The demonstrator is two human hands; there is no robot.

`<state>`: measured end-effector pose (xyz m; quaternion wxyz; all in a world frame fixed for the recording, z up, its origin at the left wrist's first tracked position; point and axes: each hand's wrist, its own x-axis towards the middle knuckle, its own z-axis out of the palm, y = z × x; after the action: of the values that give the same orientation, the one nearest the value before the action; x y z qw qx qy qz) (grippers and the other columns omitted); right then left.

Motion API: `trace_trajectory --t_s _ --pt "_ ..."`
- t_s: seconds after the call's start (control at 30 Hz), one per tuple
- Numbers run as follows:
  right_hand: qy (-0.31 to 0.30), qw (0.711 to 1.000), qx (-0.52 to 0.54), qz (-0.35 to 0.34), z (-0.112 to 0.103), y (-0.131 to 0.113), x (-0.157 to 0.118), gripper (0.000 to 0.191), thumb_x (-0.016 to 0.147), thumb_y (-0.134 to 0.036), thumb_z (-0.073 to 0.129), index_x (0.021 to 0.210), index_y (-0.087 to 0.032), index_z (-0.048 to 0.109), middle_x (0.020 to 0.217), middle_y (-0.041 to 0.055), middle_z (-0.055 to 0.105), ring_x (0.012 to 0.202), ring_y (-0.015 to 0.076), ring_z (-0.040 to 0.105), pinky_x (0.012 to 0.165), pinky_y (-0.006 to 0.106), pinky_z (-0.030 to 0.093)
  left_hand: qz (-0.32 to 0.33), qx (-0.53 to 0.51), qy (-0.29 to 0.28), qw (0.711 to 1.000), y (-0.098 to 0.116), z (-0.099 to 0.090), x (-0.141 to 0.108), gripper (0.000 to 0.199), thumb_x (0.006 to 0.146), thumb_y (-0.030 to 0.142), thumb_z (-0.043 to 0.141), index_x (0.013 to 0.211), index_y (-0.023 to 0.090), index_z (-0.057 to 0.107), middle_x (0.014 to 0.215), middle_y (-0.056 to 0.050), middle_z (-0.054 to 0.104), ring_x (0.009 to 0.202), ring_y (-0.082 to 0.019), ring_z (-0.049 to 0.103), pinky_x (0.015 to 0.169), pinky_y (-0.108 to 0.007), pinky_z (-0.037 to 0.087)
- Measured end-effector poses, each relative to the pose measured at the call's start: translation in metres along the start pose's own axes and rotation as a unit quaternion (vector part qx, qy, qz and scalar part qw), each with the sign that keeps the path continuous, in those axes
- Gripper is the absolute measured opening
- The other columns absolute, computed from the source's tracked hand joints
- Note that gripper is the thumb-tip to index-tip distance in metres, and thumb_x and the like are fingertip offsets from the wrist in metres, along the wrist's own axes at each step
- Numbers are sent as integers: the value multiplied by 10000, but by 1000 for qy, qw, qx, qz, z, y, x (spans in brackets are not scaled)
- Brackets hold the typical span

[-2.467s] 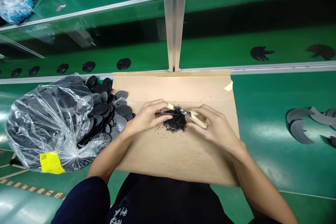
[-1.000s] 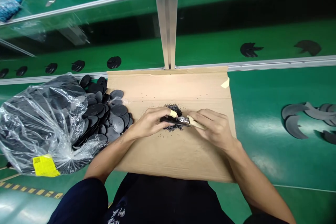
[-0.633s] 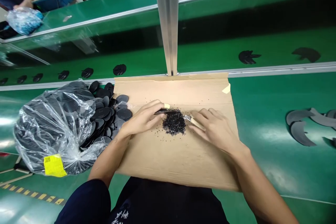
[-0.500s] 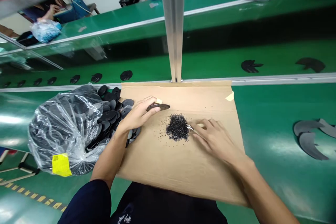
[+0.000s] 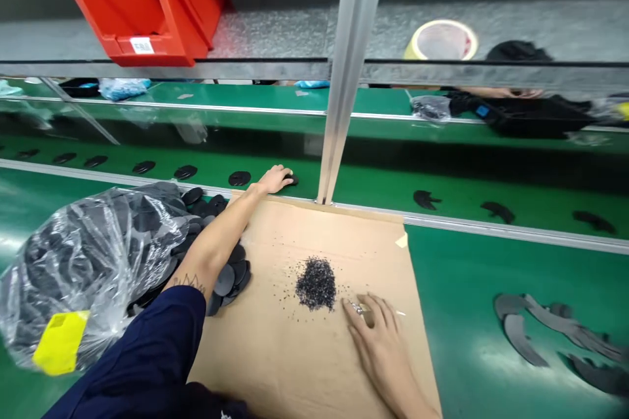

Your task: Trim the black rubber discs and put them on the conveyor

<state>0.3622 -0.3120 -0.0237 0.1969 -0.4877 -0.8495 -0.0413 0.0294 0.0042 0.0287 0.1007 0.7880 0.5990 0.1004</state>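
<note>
My left hand reaches out over the green belt beyond the cardboard, its fingers closed round the edge of a flat black round piece. The piece is at belt level, partly hidden by the fingers. On the cardboard sheet, my right hand rests with a pair of metal tweezers held between thumb and fingers. Just left of the tweezers lies a heap of tiny black bits, with loose grains scattered around it.
A clear plastic bag spills black discs at the left. Similar pieces sit spaced along the belt. Curved grey pieces lie at right. A metal post rises ahead; a red bin and tape roll occupy the shelf.
My left hand has moved forward from over the cardboard to the belt with the black round piece. My right hand has shifted slightly back from the heap. The view has tilted up, showing the shelf.
</note>
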Motion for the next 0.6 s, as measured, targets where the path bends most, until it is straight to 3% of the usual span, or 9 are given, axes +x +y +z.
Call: trace_trajectory --t_s 0.07,0.17,0.37,0.5,0.6 --pt "17 999 27 19 -2 -4 2 335 966 -192 539 1223 -295 726 1236 145 671 1181 336 622 911 524 585 8 -8 -3 1000 -4 6 4 211 935 215 564 1100 161 683 1128 -112 697 1133 -259 614 1043 -356 476" --pt "33 995 81 54 -3 -11 8 250 979 -173 545 1098 -268 743 1137 123 688 1087 286 657 854 454 600 15 -11 -6 1000 -11 10 3 213 891 154 550 1030 179 710 1101 -86 725 1125 -249 636 1042 -328 481" --pt "22 986 148 67 -6 -20 17 181 965 -120 566 944 -212 721 984 89 699 945 230 653 784 370 563 -2 5 12 1000 -22 14 -10 271 886 188 514 1037 189 740 1104 -112 739 1118 -312 660 1004 -396 513" --pt "21 977 180 113 -23 2 21 167 969 -155 581 903 -199 729 961 80 725 941 210 676 821 350 560 -14 12 32 999 -30 16 -18 284 891 233 513 1024 181 759 1162 -123 755 1219 -356 626 1054 -456 501" --pt "8 971 152 186 -41 42 34 214 980 -192 557 881 -201 747 962 77 753 937 203 703 848 335 564 -26 11 31 999 -33 16 -22 286 869 224 523 1014 179 765 1158 -115 773 1187 -352 656 1029 -459 530"
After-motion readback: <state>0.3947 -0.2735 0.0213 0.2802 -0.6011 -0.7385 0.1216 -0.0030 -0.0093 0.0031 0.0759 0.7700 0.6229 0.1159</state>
